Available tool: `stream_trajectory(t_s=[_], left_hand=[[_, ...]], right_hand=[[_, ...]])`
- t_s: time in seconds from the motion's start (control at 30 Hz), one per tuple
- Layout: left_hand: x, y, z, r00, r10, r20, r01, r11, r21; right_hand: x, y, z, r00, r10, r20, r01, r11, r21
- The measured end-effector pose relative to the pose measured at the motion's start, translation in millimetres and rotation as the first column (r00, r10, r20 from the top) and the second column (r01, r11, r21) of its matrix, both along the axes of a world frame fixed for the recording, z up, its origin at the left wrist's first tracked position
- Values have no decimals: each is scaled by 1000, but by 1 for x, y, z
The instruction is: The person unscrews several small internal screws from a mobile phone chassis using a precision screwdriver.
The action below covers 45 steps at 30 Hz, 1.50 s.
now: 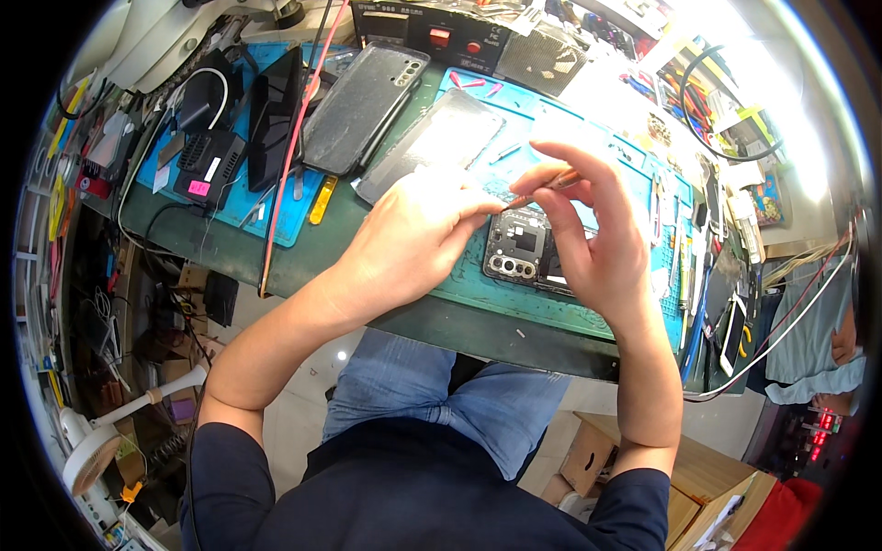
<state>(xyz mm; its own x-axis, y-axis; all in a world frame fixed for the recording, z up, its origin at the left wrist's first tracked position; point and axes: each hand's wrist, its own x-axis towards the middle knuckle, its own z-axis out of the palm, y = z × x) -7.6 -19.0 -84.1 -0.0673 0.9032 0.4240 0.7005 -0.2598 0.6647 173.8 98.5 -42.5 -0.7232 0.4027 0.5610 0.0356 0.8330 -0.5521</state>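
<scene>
An opened phone (527, 241), its dark insides and round camera lenses exposed, lies on the blue work mat (459, 289) in front of me. My right hand (597, 230) is over the phone's right part, its fingers round a slim copper-coloured tool (568, 178) that slants down to the left. At the tool's lower end, my left hand (404, 241) has thumb and forefinger pinched together above the phone's upper left edge. Whatever sits in that pinch is too small to make out. Beyond my left hand rests a grey, see-through-looking phone cover or panel (441, 133).
A large dark phone-shaped case (363, 106) lies farther left, beside a yellow strip tool (322, 200) and a black device with a pink label (209, 165). A red cable (283, 174) hangs across the left side. Several hand tools and a white phone (733, 335) line the right edge.
</scene>
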Motion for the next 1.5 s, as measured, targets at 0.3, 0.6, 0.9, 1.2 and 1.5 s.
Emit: stream_trajectory(t_s=[0.3,0.6,0.9,1.2,1.5], left_hand=[[-3,4,-4,984,121,-129,-90,971,224],[3,1,-3,981,135,-140,-107,976,192],[4,1,1,982,119,-146,-95,983,160],[3,-2,5,983,111,-148,-97,991,96],[3,-4,6,985,96,-145,-90,995,49]], right_hand=[[-7,-6,15,996,-76,55,80,993,-83],[-6,-8,19,974,-172,147,181,982,-50],[-9,1,12,993,-98,63,99,995,-17],[-10,4,13,997,-59,41,63,993,-103],[-6,0,21,991,-12,134,40,977,-210]])
